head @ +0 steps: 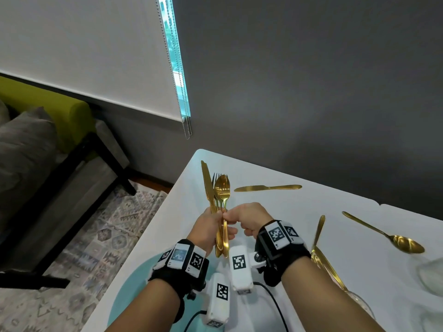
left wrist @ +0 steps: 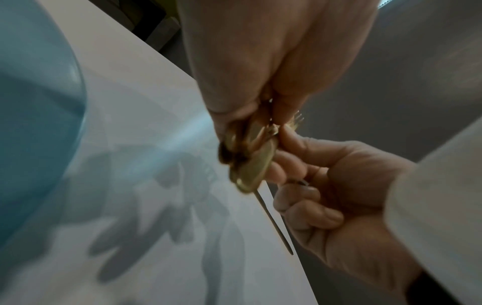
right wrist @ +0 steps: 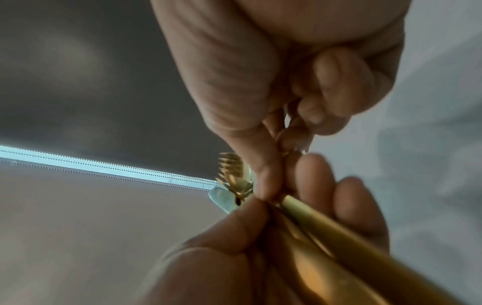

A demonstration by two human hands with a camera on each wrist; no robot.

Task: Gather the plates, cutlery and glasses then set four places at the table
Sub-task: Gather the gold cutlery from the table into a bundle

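Observation:
My left hand [head: 221,227] grips a bundle of gold cutlery [head: 221,195] by the handles and holds it upright above the white table [head: 287,212]. The bundle has a knife, forks and a spoon. My right hand [head: 230,218] pinches one piece at the neck, just above my left thumb. In the left wrist view the handle ends [left wrist: 250,165] stick out below my left hand [left wrist: 255,115]. In the right wrist view my right hand [right wrist: 281,165] pinches beside the fork tines [right wrist: 232,165].
Loose gold pieces lie on the table: a knife [head: 267,188] at the back, a spoon [head: 388,236] on the right, more cutlery [head: 320,230] beside my right wrist. A teal plate [head: 134,291] sits under my left forearm. Glasses [head: 429,274] stand at the right edge.

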